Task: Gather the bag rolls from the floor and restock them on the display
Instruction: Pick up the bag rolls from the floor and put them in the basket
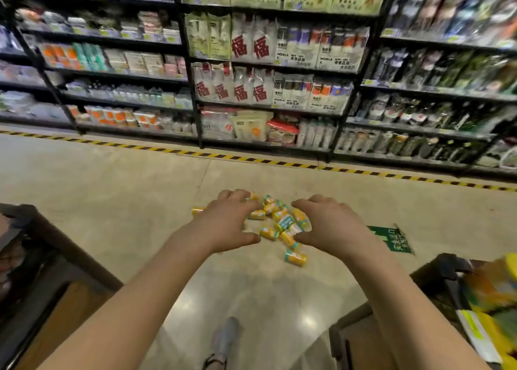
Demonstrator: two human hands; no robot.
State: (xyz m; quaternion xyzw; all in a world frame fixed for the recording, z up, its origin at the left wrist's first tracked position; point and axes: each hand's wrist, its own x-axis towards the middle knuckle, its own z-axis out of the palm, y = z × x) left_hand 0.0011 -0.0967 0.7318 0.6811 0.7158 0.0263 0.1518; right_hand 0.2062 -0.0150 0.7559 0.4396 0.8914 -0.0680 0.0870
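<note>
Feed's up: both arms out, reaching low over the floor (126, 201). I see the bag rolls (275, 215), yellow w/ teal ends, in a loose heap btwn the two hands. L hand (226, 221) is palm down on the heap's left side, fingers curled, tips touching a roll at the far edge. Another roll pokes out on its outer side. R hand (330, 224) is cupped on the right side, fingers curled over a few rolls, thumb low by the near ones. Can't tell if either hand actually grips anything, too blurry. One stray roll (295, 258) lies apart, nearer me. Green floor sticker (394, 239) just beside the R wrist. Yellow-black tape line (251, 160) runs along the stocked shelves (279, 70) behind. Display (492, 294) w/ yellow goods at lower R, shoe (223, 339) at bottom.
</note>
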